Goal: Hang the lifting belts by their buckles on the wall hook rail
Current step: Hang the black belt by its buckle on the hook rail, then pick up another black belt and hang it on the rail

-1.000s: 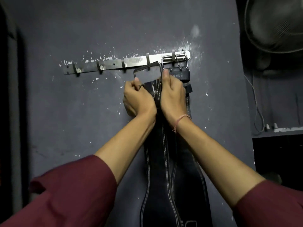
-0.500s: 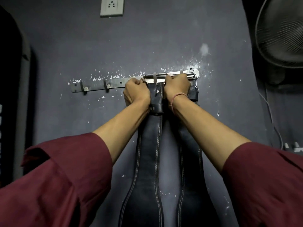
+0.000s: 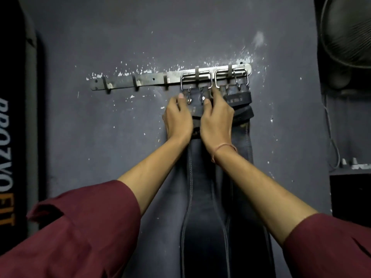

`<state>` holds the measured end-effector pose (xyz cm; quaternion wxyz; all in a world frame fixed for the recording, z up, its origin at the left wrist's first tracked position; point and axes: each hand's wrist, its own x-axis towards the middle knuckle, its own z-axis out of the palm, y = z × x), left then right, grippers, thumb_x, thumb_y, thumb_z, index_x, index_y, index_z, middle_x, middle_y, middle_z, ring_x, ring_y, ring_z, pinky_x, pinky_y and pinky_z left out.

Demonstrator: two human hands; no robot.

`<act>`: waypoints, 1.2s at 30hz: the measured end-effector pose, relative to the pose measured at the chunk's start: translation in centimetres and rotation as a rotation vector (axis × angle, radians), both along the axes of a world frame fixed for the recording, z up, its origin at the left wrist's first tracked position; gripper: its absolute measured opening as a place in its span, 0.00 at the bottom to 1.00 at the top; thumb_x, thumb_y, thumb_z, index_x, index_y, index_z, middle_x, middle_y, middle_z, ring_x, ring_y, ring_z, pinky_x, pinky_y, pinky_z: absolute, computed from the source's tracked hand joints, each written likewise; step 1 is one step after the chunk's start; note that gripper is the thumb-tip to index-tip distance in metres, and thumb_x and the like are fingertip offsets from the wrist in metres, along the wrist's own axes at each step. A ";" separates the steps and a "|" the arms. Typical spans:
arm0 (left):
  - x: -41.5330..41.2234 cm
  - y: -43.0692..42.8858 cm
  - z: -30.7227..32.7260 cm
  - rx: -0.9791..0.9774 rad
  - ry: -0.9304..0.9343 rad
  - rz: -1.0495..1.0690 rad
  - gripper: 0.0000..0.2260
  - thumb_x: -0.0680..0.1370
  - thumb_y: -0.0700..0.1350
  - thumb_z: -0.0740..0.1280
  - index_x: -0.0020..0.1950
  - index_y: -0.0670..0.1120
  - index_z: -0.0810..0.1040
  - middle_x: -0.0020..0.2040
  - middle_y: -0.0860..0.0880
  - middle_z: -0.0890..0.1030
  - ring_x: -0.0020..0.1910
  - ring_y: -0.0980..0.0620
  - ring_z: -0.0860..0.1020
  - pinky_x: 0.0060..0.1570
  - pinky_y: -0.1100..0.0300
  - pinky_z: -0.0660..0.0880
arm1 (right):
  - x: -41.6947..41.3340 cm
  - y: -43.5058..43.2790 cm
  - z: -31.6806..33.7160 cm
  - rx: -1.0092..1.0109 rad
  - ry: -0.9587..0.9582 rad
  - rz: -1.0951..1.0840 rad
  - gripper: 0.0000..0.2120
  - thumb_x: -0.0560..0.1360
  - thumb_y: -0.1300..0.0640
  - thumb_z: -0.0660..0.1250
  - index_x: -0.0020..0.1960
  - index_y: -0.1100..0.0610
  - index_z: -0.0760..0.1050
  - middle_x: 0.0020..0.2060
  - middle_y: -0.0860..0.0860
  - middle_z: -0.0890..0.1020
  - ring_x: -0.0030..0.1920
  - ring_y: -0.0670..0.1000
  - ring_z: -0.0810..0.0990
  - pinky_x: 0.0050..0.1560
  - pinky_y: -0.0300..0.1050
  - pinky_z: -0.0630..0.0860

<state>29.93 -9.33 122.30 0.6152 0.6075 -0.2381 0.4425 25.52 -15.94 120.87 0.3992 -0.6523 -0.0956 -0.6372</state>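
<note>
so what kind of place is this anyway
Most likely a small gym: lifting belts hang by their buckles on a metal hook rail on the dark wall, what looks like a lettered punching bag is at the left edge, and a fan at upper right.

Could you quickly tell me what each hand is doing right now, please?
Left hand: grip on the black stitched leather belt, below its buckle.
Right hand: open, fingers resting on the same belt.
</note>
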 end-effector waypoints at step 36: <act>-30.4 21.0 -68.8 0.386 1.069 -0.196 0.07 0.81 0.37 0.62 0.51 0.41 0.80 0.46 0.45 0.83 0.46 0.49 0.80 0.44 0.69 0.71 | -30.6 16.5 -63.2 0.559 1.251 0.343 0.07 0.79 0.66 0.66 0.55 0.59 0.78 0.40 0.51 0.81 0.42 0.53 0.81 0.42 0.51 0.82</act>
